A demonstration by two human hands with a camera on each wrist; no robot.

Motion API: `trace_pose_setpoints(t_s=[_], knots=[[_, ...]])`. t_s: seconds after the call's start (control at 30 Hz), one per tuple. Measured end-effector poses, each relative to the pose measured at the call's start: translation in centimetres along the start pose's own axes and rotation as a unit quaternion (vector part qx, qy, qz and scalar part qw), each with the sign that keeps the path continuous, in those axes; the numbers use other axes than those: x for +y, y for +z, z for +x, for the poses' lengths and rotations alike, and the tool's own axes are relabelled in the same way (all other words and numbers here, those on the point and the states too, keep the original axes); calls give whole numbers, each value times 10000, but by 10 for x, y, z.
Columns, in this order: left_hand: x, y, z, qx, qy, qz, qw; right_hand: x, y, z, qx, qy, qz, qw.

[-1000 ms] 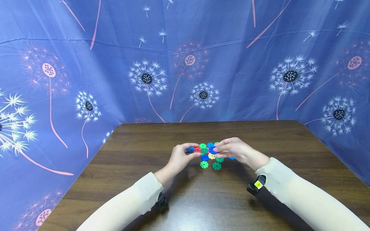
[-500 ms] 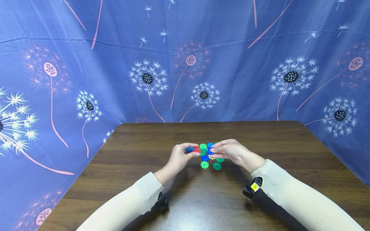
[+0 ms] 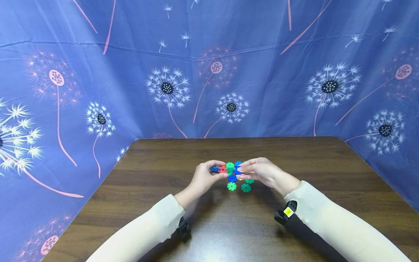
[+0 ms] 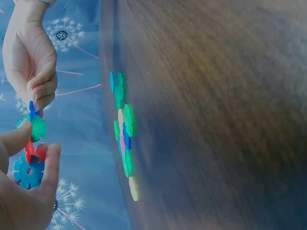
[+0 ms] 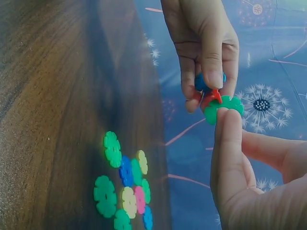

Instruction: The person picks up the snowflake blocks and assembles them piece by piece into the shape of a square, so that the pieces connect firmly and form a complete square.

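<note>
My left hand (image 3: 201, 178) holds a short chain of notched plastic discs between thumb and fingers. The chain runs from a blue disc (image 4: 29, 171) through a red disc (image 4: 31, 152) to a green disc (image 4: 37, 127). My right hand (image 3: 270, 173) pinches a dark blue disc (image 4: 31, 110) edge-on at the green disc's free side. In the right wrist view my right fingertips hide that blue disc, and the green disc (image 5: 230, 106) shows right beside them. Both hands are raised above the table, facing each other.
Several loose discs lie on the brown wooden table (image 3: 209, 225) beneath the hands: a green disc (image 3: 231, 186), another green disc (image 3: 246, 187), a blue disc (image 5: 126, 171), a pink disc (image 5: 139, 199) and a yellow disc (image 5: 129, 202). A blue dandelion-print cloth (image 3: 209, 91) hangs behind the table.
My right hand has shifted slightly left, bringing the dark blue disc closer against the green disc. My left hand has stayed nearly in place with the chain.
</note>
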State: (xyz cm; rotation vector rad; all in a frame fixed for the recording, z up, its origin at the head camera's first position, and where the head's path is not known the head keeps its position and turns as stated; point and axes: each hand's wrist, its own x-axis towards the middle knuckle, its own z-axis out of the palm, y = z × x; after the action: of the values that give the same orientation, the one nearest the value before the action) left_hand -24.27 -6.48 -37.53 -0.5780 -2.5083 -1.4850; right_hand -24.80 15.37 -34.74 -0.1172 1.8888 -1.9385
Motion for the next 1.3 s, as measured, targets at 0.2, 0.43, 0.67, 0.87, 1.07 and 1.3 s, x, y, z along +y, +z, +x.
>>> trace_pose_setpoints(t_s=[0.2,0.43,0.67,0.87,1.07,1.3], knots=[[0,1,4,-257,92,314,9991,1,-1,0,-159,43,197,9997],[3,2,11,-377,272,357,9983,-2,-1,1,-202,-17,103,9997],[7,2,15,-104,210,258,9994,-9,-5,4,-25,151,22,9999],[9,2,15,60,116,176,9998,-16,-23,12,38,99,77,9999],[8,4,13,-9,160,135,9998,-12,-42,20,236,-3,-34,9997],[8,6,12,-142,273,157,9994,-2,-51,37,676,-88,-625,9957]])
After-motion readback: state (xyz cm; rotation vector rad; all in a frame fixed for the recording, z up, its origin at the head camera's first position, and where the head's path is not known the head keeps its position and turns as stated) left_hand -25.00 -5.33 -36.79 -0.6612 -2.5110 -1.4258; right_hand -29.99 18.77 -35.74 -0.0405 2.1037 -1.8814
